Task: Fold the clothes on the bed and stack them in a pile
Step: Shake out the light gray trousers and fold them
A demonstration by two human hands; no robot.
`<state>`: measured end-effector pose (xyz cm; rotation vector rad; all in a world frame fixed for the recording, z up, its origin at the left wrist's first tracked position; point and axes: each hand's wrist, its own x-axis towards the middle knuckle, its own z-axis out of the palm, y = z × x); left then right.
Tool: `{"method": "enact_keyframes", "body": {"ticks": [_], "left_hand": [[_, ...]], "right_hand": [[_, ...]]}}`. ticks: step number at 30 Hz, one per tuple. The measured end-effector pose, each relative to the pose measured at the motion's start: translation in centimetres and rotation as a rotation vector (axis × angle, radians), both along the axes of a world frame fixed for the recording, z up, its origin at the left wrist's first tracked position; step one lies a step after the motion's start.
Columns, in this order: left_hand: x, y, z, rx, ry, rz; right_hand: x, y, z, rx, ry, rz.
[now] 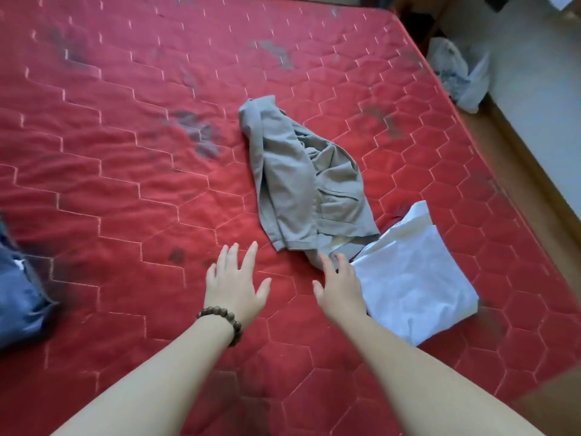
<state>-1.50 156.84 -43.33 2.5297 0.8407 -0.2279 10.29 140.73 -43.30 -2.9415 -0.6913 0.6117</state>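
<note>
Your two bare forearms reach out over the red mattress [132, 171], a quilted surface stitched in pale elongated hexagons and marked with dark grey stains. Your left hand [234, 286], with a brown bead bracelet [223, 322] on its wrist, is spread flat with fingers straight, holding nothing. Your right hand [341, 287] is also slack and empty, fingers extended, its tips at the near hem of the grey garment [301, 180]; whether they touch the cloth is hard to tell. That garment lies crumpled and unfolded near the middle of the mattress, a soft woven fabric with seams and a pocket slit showing. Just right of its near end lies a white folded cloth [415, 278], smooth and roughly rectangular. At the mattress's left edge sits a blue denim piece [19, 294]. Beyond the mattress's right edge runs a wooden bed frame [515, 158], then pale floor with a crinkled plastic bag [459, 73].
</note>
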Motion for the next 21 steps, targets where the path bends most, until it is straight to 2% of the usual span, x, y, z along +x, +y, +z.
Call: {"method": "enact_keyframes", "body": {"ticks": [4, 11, 16, 19, 21], "left_hand": [[7.6, -4.8, -2.3, 0.046, 0.031, -0.049], [16.2, -7.7, -6.0, 0.141, 0.051, -0.109], [17.8, -8.5, -8.5, 0.223, 0.121, -0.082], [17.2, -8.1, -9.1, 0.268, 0.125, -0.126], [16.7, -7.5, -9.0, 0.230, 0.086, -0.145]], "right_hand": [[7.0, -3.3, -2.0, 0.025, -0.043, 0.027], [16.7, -4.4, -5.2, 0.041, -0.058, 0.087], [18.9, -3.8, -7.5, -0.030, 0.049, 0.173], [19.3, -3.7, -8.2, 0.032, -0.051, 0.166], [19.3, -3.6, -8.1, 0.107, -0.095, 0.143]]}}
